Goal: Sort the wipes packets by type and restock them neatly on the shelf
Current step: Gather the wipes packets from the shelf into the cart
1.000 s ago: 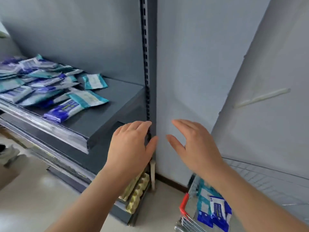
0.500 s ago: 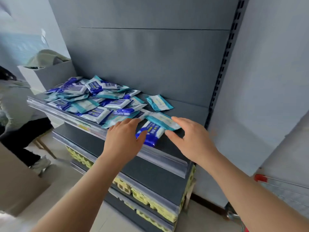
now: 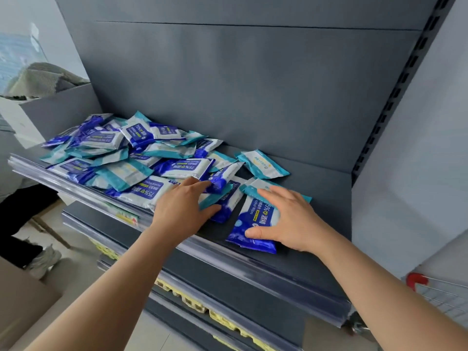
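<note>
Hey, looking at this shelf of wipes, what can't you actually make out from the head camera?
All from the head view:
- Left hand: it covers the packets beneath, so it is unclear whether it grips or merely touches.
- Pile: lower packets are buried by those on top, so no count per type.
- Shopping cart: cut off by the right edge, contents unseen.
- Blue packet: small print too tiny, partly covered by the right hand.

left hand (image 3: pixel 182 207), right hand (image 3: pixel 291 220) on packets (image 3: pixel 126 171)
</note>
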`<state>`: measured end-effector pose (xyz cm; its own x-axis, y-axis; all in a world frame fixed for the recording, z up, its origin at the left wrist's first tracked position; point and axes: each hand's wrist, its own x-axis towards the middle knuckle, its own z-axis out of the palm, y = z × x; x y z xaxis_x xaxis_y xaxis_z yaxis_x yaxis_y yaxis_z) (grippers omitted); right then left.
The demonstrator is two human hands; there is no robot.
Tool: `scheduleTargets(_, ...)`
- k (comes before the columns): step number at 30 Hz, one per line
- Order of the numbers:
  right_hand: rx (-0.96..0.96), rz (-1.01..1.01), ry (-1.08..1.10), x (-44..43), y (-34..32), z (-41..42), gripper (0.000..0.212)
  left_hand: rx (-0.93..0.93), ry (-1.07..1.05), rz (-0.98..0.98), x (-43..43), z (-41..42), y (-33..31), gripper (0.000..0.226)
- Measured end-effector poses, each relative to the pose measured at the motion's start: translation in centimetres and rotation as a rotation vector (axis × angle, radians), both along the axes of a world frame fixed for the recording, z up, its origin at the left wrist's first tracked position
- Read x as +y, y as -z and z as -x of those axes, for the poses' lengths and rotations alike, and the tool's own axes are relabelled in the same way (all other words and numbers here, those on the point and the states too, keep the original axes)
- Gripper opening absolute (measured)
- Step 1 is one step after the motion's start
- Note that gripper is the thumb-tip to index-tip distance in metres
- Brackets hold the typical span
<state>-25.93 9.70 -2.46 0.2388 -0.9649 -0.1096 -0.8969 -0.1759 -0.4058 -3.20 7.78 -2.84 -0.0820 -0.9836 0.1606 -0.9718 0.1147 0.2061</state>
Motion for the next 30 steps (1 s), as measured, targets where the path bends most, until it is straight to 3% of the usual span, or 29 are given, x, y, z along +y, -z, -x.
scheduleTargets(7, -0.038, 0.166, 0.141, -0.8, -0.2, -0.8, 0.075, 0.192, 0.115, 0.109, -2.9, -1.2, 0.3, 0.041)
scheduleTargets(12, -0.158, 0.05, 0.318, -0.2, -0.9, -1.4, 0.054, 0.313, 0.344, -0.01, -4.6, -2.6, 0.8, 0.064)
scheduleTargets(16, -0.257, 0.032, 0.418, 0.2, -1.6, -2.3, 0.02, 0.334, 0.448, -0.132, -5.5, -3.7, 0.7, 0.026)
scheduleTargets(18, -0.237, 0.041, 0.495, 0.2, -1.7, -3.0, 0.032, 0.341, 0.454, -0.166, -5.5, -3.8, 0.4, 0.031)
scheduleTargets(22, -0.247, -0.054, 0.652, -0.1, -1.9, -4.5, 0.086, 0.259, 0.453, -0.186, -5.8, -3.4, -0.2, 0.071)
scheduleTargets(24, -0.231, -0.119, 0.719, -0.1, -2.4, -4.9, 0.1, 0.235, 0.455, -0.197, -5.9, -3.3, -0.4, 0.073)
scheduleTargets(27, -0.1, -0.188, 0.786, -0.1, -3.1, -5.3, 0.098, 0.294, 0.452, -0.205, -5.5, -3.1, -0.2, 0.067)
scheduleTargets(30, -0.074, -0.172, 0.796, -0.1, -3.1, -5.3, 0.086, 0.455, 0.406, -0.222, -5.2, -2.3, -0.6, 0.046)
